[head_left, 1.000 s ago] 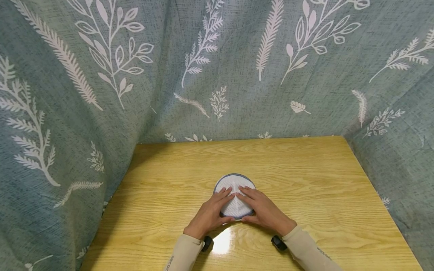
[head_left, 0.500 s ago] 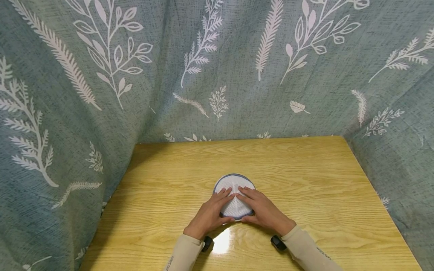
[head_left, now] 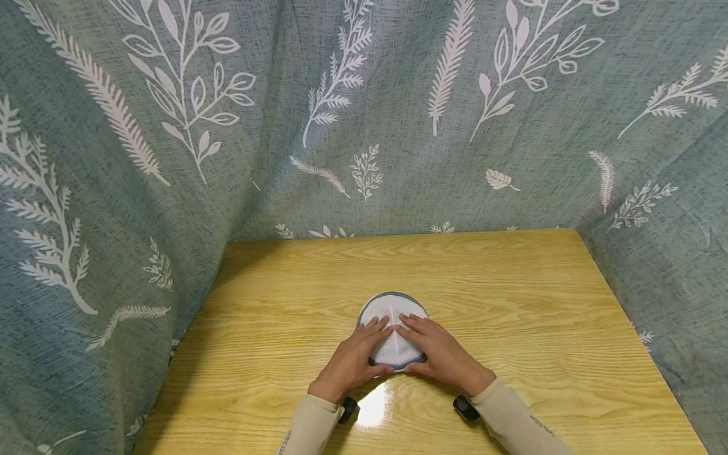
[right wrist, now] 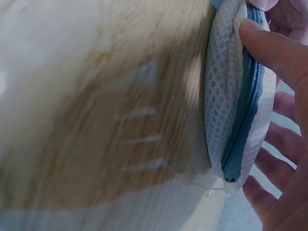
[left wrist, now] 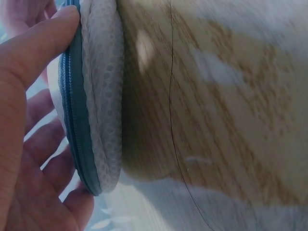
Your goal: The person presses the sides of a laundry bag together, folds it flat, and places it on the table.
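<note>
A round white mesh laundry bag (head_left: 391, 305) with blue-grey edging lies on the wooden table, in the middle of the head view. My left hand (head_left: 354, 359) holds its left side, fingers spread over the top and thumb at the near rim. On the right side my right hand (head_left: 449, 357) grips it the same way, and the two thumbs nearly meet. In the left wrist view, the thumb presses the blue zipper (left wrist: 73, 96) that runs round the bag's edge. A small white loop (right wrist: 217, 192) shows by the zipper's end in the right wrist view.
The wooden table (head_left: 500, 272) reaches back to a blue-green curtain (head_left: 409, 170) with white leaf prints, which also hangs at both sides. A black wrist device (head_left: 467, 408) sits below the right wrist, another (head_left: 347, 411) below the left. Light glares off the table (head_left: 372, 404) near the front.
</note>
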Demonstrator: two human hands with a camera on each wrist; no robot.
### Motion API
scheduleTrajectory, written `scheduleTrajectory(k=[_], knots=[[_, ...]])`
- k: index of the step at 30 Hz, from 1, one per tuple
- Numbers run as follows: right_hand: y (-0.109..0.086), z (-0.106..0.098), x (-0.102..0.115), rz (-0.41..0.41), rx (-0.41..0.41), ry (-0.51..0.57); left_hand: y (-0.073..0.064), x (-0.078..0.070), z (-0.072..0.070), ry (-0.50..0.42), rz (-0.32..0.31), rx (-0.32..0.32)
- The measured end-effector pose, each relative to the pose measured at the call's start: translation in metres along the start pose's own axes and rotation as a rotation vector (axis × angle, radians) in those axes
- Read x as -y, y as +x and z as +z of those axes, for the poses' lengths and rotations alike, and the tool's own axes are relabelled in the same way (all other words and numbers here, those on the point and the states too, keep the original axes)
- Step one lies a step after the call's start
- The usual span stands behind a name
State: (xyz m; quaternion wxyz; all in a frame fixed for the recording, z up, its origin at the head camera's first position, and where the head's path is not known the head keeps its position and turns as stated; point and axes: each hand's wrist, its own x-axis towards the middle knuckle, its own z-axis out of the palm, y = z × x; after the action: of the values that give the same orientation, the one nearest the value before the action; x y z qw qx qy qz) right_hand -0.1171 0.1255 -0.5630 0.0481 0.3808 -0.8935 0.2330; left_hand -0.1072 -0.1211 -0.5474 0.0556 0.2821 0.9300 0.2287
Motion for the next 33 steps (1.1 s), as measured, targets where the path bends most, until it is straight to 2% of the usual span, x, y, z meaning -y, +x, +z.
scheduleTrajectory(k=[28, 33], knots=[[0.0009, 0.0005, 0.0006, 0.010, 0.018, 0.010, 0.0009, 0.0018, 0.0025, -0.012, -0.004, 0.015], [-0.0028, 0.0042, 0.0015, 0.018, 0.069, -0.008, -0.0007, 0.0022, 0.0077, 0.029, -0.006, 0.042]])
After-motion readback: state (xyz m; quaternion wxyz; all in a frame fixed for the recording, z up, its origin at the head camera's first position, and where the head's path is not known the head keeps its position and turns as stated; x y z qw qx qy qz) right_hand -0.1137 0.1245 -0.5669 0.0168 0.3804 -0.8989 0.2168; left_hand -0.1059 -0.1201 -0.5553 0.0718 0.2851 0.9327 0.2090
